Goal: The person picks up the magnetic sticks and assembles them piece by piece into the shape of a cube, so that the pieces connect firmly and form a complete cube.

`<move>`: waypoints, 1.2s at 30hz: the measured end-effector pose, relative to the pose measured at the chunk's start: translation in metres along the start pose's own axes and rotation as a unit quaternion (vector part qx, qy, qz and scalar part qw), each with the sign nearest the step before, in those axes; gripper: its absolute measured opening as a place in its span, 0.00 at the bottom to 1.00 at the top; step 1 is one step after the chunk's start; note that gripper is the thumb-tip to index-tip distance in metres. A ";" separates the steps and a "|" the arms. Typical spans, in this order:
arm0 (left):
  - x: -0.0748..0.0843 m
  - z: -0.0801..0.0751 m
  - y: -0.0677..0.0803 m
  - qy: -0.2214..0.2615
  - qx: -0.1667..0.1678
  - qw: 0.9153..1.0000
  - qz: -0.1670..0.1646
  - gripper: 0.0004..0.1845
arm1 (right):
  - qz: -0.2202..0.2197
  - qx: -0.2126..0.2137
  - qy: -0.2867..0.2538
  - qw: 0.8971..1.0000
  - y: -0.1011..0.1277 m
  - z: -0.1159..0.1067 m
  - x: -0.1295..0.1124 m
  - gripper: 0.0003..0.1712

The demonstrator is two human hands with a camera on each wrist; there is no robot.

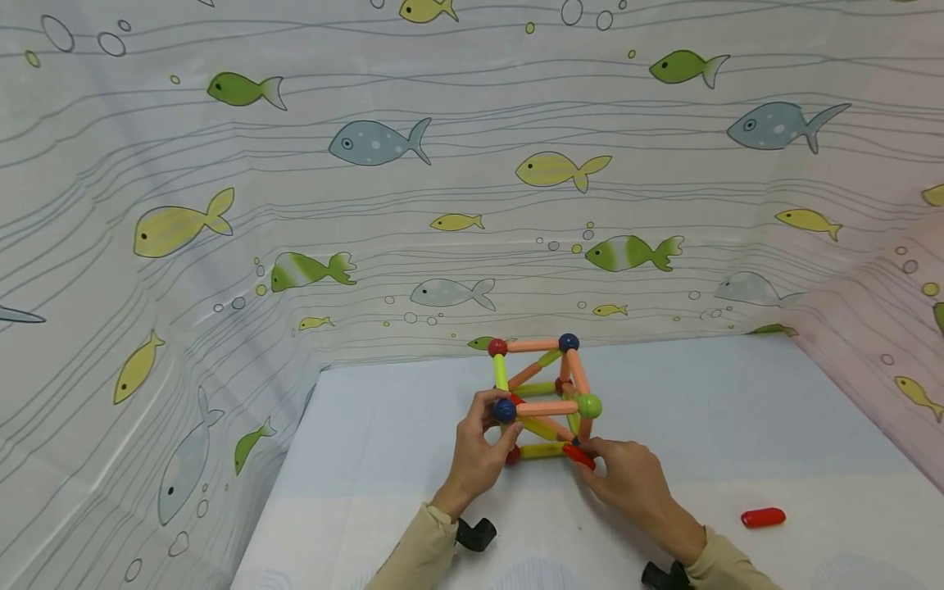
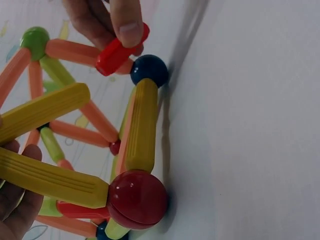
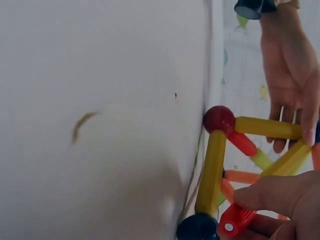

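Note:
A cube-like frame of magnetic building sticks and balls stands on the table, with yellow, lime, orange and red sticks. My left hand grips it at the upper front-left corner, thumb and fingers about the dark blue ball. Between thumb and fingers, my right hand pinches a short red stick. That stick is beside the lower front-right blue ball; whether they touch I cannot tell. In the left wrist view, a red ball joins sticks at the lower front-left corner. Part of the right-hand fingers is hidden behind the stick.
Another red stick lies on the pale tabletop to the right of my right hand. A fish-patterned cloth hangs behind the table and along its sides. Black wrist devices sit at both cuffs.

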State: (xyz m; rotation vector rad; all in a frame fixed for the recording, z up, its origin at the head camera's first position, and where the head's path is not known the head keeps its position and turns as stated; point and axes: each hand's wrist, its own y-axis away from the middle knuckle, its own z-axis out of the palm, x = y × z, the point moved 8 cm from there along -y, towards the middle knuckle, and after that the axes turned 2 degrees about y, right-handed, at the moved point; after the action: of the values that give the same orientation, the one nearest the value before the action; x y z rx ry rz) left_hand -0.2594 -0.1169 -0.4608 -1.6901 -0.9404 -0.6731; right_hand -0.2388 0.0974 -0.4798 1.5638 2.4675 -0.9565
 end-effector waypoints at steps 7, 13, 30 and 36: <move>0.001 -0.001 0.000 -0.001 0.000 1.000 0.001 0.25 | 0.013 0.016 -0.013 1.000 -0.008 0.007 -0.011 0.15; 0.001 -0.002 0.000 -0.002 0.001 1.000 -0.001 0.25 | 0.023 0.019 -0.015 0.999 -0.009 0.011 -0.017 0.15; -0.001 0.001 0.000 0.002 -0.003 1.000 -0.008 0.25 | -0.002 0.015 0.034 0.999 -0.009 0.020 -0.026 0.12; -0.002 0.001 -0.002 0.006 -0.005 1.000 -0.014 0.26 | 0.005 0.009 0.027 1.000 -0.008 0.020 -0.025 0.15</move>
State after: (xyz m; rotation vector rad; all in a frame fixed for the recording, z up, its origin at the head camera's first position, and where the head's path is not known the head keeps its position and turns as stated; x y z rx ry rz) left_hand -0.2621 -0.1166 -0.4622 -1.6831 -0.9549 -0.7072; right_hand -0.2387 0.0643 -0.4830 1.6281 2.4913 -0.9509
